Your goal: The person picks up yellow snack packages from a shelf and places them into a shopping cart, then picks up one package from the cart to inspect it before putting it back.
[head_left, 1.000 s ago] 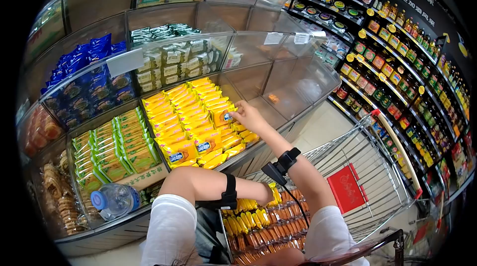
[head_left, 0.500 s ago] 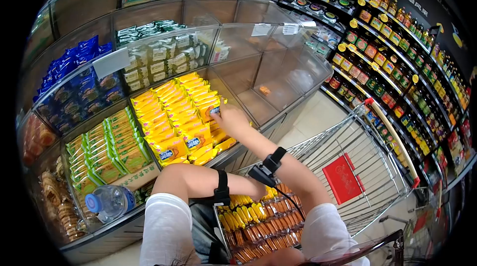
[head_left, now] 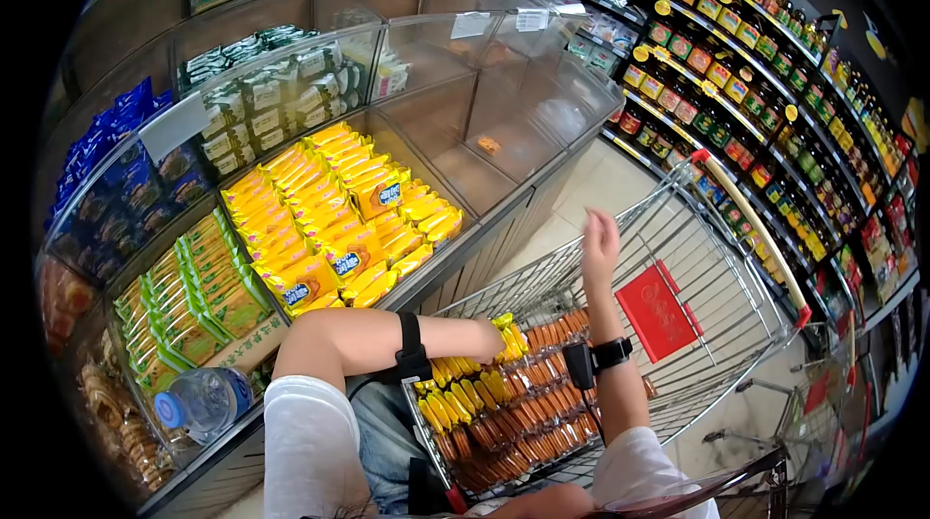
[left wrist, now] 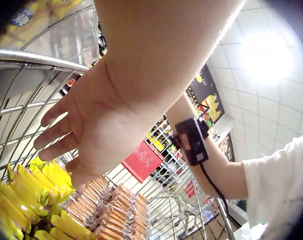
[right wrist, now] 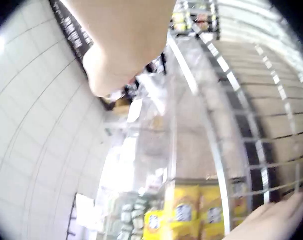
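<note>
Here left hand [head_left: 490,337] just over yellow packets [head_left: 463,395] in cart [head_left: 722,272]; right hand [head_left: 599,250] higher.

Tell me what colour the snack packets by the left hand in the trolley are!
Yellow. The packets by the left hand show best in the head view.

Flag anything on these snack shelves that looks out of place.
A water bottle lies on its side in the lower-left bin, just below the green snack packs, with only packaged snacks around it; it looks dumped there. One small orange item also sits alone in a clear bin further right.
</note>
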Tool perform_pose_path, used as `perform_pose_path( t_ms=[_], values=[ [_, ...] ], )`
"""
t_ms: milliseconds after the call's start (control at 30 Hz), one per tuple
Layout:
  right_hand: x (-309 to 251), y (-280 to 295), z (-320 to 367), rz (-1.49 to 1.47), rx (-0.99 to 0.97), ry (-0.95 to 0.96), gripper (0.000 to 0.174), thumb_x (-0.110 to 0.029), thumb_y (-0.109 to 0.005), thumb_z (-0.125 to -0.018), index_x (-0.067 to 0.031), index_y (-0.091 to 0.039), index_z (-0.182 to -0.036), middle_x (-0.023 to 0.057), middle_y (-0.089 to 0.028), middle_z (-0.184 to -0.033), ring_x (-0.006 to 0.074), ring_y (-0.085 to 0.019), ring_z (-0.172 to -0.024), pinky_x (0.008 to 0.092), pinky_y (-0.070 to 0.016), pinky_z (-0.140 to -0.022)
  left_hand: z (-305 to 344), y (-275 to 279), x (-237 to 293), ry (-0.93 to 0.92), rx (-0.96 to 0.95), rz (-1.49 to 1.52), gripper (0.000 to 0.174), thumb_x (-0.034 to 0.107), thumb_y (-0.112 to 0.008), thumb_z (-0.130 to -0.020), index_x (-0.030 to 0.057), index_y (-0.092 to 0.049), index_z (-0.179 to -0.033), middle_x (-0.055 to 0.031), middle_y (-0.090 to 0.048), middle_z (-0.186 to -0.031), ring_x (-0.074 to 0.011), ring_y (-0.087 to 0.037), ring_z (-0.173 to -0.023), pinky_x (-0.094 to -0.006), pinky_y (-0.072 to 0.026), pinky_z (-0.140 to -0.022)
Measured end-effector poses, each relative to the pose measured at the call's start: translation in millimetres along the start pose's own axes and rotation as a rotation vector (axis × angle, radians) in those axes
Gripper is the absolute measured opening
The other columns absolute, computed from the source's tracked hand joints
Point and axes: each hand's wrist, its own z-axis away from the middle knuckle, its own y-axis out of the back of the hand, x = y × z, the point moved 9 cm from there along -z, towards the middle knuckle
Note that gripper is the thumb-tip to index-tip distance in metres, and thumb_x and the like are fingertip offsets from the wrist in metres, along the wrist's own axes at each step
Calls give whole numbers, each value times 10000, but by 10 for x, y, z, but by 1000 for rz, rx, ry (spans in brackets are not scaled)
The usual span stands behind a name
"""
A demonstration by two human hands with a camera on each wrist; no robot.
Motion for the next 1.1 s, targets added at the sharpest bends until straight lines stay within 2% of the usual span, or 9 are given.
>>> perform_pose_path(
  t_ms=[67,133,167,267,367,467,567,867,1100],
  values=[
    [532,484,277,199,66,-1,198,-144,-479,-822,-23,-589,-935,63,-574,-742,136,-552,-702,242,-442,-644,-98,-20,-42,30,73,55,260,289,-587,-725,70,-618,-860,-55,-617,-863,-243,-583,-809,-405,-414,-645],
    [1099,279,806,543,-444,-90,194,-170,-504,-785,-14,-607,-836,113,-609,-759,192,-589,-721,276,-463,-643,5,65,-9,17,63,45,264,294,-579,-730,68,-619,-860,-58,-618,-870,-243,-584,-808,-403,-416,-647],
    [1146,257,836,440,-438,-99,177,-167,-503,-764,-7,-548,-702,126,-545,-700,166,-510,-617,319,-391,-508,63,90,-9,15,61,52,270,300,-571,-735,66,-620,-861,-61,-618,-876,-242,-586,-807,-400,-418,-648],
    [1695,-163,1699,737,-1173,-25,371,-226,-534,-723,-100,-536,-1072,144,-602,-888,262,-588,-773,352,-468,-682,94,115,-10,25,53,84,297,319,-565,-748,67,-604,-901,-75,-616,-887,-242,-582,-827,-403,-412,-690],
    [2015,-223,2199,526,-1284,-391,541,-223,-506,-741,-138,-351,-1253,147,-503,-1126,301,-526,-926,383,-414,-830,150,131,-11,36,29,89,361,349,-574,-749,72,-566,-979,-85,-610,-904,-243,-581,-842,-400,-413,-712],
    [1948,-331,2256,321,-1204,-396,663,-212,-492,-744,-166,-185,-1329,152,-346,-1289,306,-415,-1110,375,-350,-919,197,148,35,-11,21,11,360,364,-478,-808,82,-496,-1032,-106,-596,-878,-273,-574,-837,-426,-402,-681],
    [1972,-314,2249,398,-1192,-414,627,-210,-484,-749,-145,-225,-1317,145,-297,-1323,285,-333,-1188,372,-323,-943,245,191,51,-16,48,19,365,369,-475,-807,79,-497,-1028,-113,-596,-888,-271,-573,-848,-426,-405,-675],
    [1966,-260,2279,538,-1097,-466,521,-300,-393,-803,-237,-226,-1293,265,-455,-1124,403,-484,-973,428,-381,-847,213,41,-75,68,-31,-14,369,316,-487,-792,81,-479,-1076,-108,-612,-844,-274,-591,-802,-405,-408,-684],
    [1926,-242,2311,579,-1130,-469,482,-284,-352,-846,-229,-193,-1297,246,-485,-1097,387,-498,-957,443,-380,-835,166,31,-130,85,-13,18,389,366,-508,-794,105,-485,-1081,-67,-597,-955,-231,-572,-885,-415,-388,-716]
  ],
)
